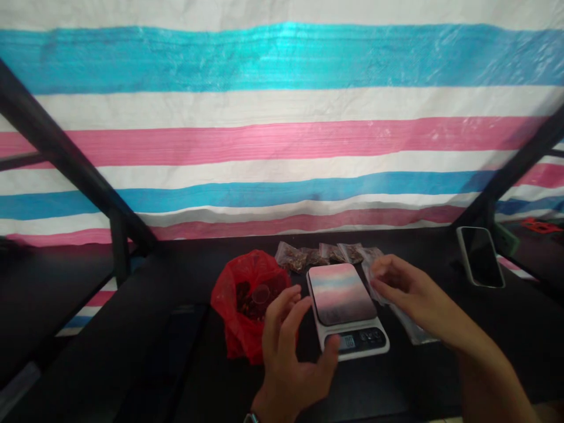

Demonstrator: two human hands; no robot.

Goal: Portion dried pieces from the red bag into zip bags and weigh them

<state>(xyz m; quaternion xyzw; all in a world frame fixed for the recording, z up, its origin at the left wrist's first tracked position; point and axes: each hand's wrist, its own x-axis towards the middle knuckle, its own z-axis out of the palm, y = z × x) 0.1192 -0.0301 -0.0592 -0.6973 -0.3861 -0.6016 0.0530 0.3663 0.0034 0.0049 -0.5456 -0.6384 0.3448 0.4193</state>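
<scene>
A small white kitchen scale [348,308] with a shiny platform sits on the dark table [440,376]. My left hand [291,352] hovers open beside the scale's left edge, fingers spread, next to a red plastic bag [240,305] holding dark brown bits and a small clear cup. My right hand [408,291] is just right of the scale, fingers pinched on a clear empty plastic pouch [412,326]. Behind the scale lies a row of several small clear packets [321,255] filled with brown material.
A phone [480,257] lies face up at the right. A striped blue, pink and white tarp [282,135] hangs behind the table. Black metal frame bars [66,158] slant down at left and right. A red object [540,225] lies at the far right.
</scene>
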